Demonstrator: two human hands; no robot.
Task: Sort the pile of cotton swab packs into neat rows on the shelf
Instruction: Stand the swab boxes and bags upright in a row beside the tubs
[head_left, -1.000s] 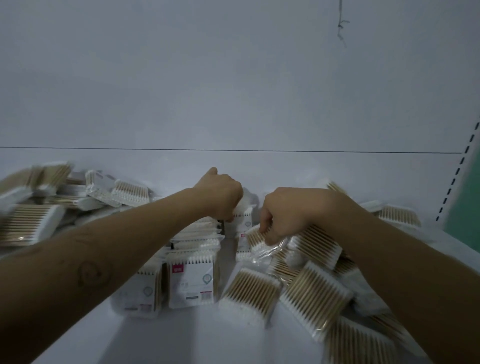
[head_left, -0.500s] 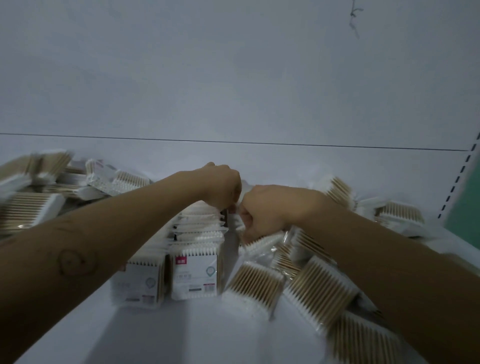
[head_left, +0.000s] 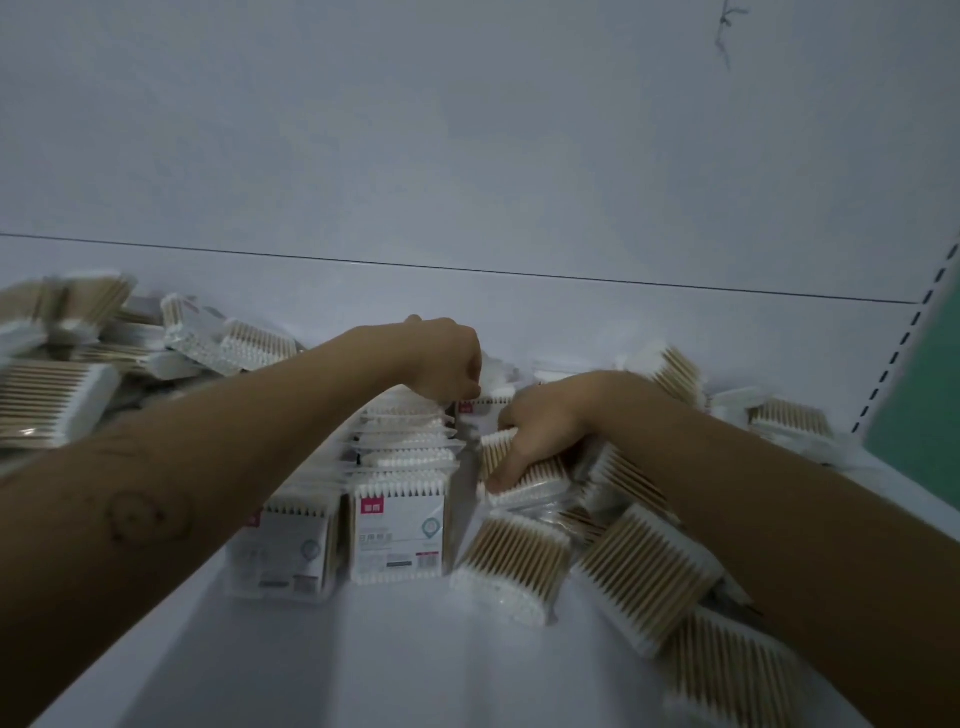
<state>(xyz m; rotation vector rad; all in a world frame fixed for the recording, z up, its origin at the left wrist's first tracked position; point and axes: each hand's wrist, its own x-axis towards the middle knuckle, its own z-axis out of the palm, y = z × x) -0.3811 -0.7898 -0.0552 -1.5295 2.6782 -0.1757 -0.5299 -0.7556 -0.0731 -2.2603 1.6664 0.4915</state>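
Two rows of upright cotton swab packs stand mid-shelf; the front pack of the right-hand row (head_left: 399, 535) shows a white label with a red tag, and the left-hand row (head_left: 283, 551) stands beside it. My left hand (head_left: 447, 358) is curled at the back of the right-hand row, fingers on a pack standing there (head_left: 485, 405). My right hand (head_left: 545, 415) grips a loose pack (head_left: 524, 475) lying flat just right of the rows. Loose packs lie piled at the right (head_left: 644, 566) and the far left (head_left: 47, 400).
The white shelf floor (head_left: 395, 660) runs to the front edge below the rows. A white back wall (head_left: 467, 156) rises behind the packs. A slotted shelf upright (head_left: 904, 343) and a green panel (head_left: 924, 415) close the right side.
My right hand has dropped from beside the left hand down to a loose pack to the right of the rows and taken hold of it. My left hand stays at the back of the row.
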